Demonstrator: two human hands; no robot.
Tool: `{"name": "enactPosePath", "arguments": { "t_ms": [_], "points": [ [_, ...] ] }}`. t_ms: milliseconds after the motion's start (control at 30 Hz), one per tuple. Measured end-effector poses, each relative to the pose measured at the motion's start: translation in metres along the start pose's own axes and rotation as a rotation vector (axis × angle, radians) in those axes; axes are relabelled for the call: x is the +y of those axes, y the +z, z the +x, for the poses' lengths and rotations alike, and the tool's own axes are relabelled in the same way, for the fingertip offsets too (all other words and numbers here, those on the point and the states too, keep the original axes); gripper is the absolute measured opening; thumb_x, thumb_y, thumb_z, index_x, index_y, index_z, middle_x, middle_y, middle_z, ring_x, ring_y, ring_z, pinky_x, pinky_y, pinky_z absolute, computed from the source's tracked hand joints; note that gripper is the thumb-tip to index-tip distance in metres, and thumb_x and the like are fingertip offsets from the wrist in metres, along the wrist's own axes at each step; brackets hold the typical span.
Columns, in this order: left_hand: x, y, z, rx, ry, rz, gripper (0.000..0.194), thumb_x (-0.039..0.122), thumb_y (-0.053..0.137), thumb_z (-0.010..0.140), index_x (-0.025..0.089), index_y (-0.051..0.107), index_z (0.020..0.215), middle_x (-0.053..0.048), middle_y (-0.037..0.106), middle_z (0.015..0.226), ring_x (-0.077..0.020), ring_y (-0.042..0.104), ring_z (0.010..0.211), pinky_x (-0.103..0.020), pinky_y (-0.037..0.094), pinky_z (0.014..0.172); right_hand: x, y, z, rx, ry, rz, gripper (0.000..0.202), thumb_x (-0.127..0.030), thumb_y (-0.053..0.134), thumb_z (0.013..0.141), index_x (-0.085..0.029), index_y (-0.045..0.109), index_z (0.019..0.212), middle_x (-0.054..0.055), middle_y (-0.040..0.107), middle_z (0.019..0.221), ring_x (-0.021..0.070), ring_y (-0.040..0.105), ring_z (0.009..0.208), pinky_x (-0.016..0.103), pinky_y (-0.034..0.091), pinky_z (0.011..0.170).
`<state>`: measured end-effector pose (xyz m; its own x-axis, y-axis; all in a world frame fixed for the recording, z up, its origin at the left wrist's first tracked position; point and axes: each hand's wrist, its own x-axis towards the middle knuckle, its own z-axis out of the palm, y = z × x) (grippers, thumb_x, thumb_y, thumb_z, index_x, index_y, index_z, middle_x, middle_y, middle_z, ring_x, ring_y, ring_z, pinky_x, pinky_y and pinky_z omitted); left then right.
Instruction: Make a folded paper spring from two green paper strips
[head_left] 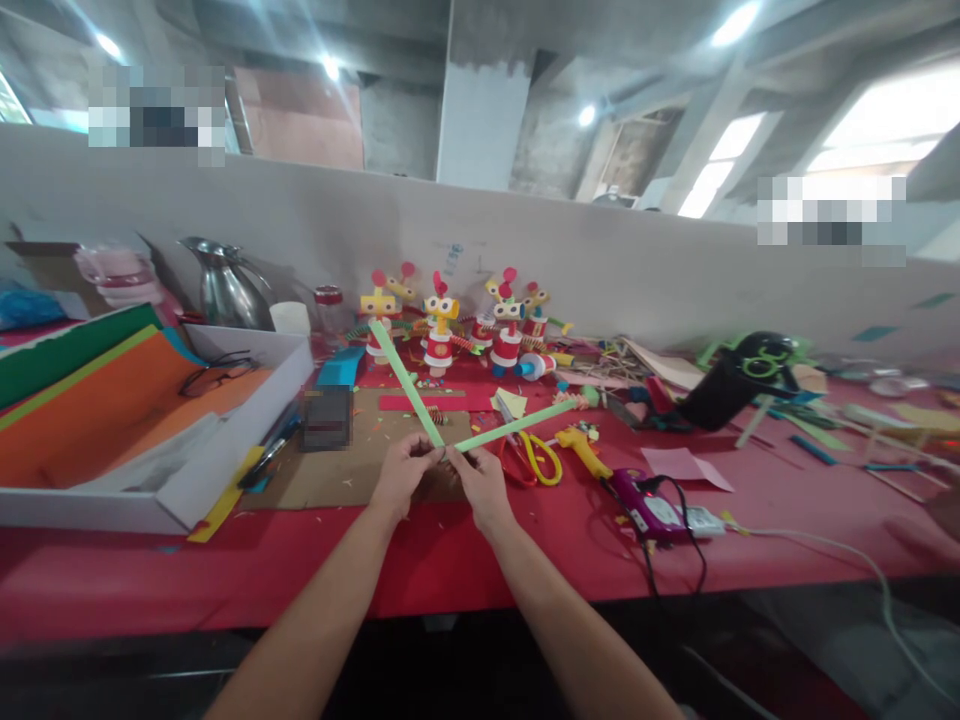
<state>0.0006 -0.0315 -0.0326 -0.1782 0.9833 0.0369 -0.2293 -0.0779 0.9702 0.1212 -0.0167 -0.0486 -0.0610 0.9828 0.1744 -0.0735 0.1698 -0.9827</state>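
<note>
Paper strips point(409, 383), pale green, spread in a V over cardboard point(330, 478) on a red table point(150, 570), before a pale partition point(637, 275) and concrete pillar point(487, 125). Left hand point(403, 477) and right hand point(482, 483) close together, forearms point(322, 605) stretched forward, fingertips point(429, 457) pinching the strips' near ends. Meeting point hidden by fingers, join or fold impossible to tell; forearms cut off below.
</note>
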Motion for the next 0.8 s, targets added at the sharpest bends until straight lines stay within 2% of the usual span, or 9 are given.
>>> {"name": "enactPosePath", "arguments": {
  "t_ms": [167,300,533,700,800],
  "points": [
    [0.0032,0.0008,-0.0021,-0.020,0.006,0.007,0.022,0.034,0.075,0.060,0.016,0.062,0.063,0.002,0.059,0.061,-0.0103,0.050,0.059,-0.022,0.037,0.059,-0.0021,-0.0013,0.0001,0.036,-0.004,-0.057,0.029,-0.043,0.064,0.073,-0.014,0.063,0.068,-0.002,0.056,0.058,0.0114,0.046,0.055,0.023,0.034,0.053],
    [0.0002,-0.0004,-0.0007,0.008,0.045,0.077,0.023,0.035,0.074,0.062,0.016,0.060,0.061,0.003,0.057,0.057,-0.0102,0.049,0.057,-0.022,0.036,0.057,-0.0055,-0.0014,0.0003,0.033,0.043,0.012,0.029,-0.043,0.065,0.072,-0.015,0.062,0.066,-0.003,0.054,0.056,0.0108,0.044,0.053,0.023,0.033,0.051],
    [-0.0048,0.0000,-0.0009,-0.072,0.011,0.035,0.023,0.034,0.076,0.061,0.016,0.065,0.068,0.000,0.064,0.065,-0.0129,0.056,0.061,-0.025,0.041,0.062,-0.0067,-0.0043,0.0013,0.041,0.048,0.097,0.030,-0.043,0.068,0.070,-0.015,0.061,0.061,-0.004,0.051,0.053,0.0098,0.042,0.050,0.023,0.032,0.050],
    [-0.0015,0.0009,0.0003,0.013,-0.012,-0.082,0.024,0.033,0.078,0.057,0.016,0.064,0.066,0.002,0.061,0.059,-0.0112,0.054,0.057,-0.024,0.041,0.060,-0.0080,-0.0002,0.0023,-0.004,0.119,0.321,0.037,-0.052,0.061,0.074,-0.016,0.066,0.070,0.002,0.062,0.061,0.0138,0.052,0.053,0.027,0.041,0.054],
    [-0.0016,0.0011,0.0025,0.039,-0.018,-0.150,0.026,0.032,0.080,0.055,0.016,0.064,0.069,0.002,0.061,0.061,-0.0116,0.056,0.060,-0.025,0.043,0.064,-0.0090,0.0010,0.0035,-0.039,0.161,0.422,0.032,-0.048,0.061,0.073,-0.016,0.067,0.072,0.003,0.065,0.063,0.0143,0.056,0.054,0.027,0.043,0.055]
  ]
}}
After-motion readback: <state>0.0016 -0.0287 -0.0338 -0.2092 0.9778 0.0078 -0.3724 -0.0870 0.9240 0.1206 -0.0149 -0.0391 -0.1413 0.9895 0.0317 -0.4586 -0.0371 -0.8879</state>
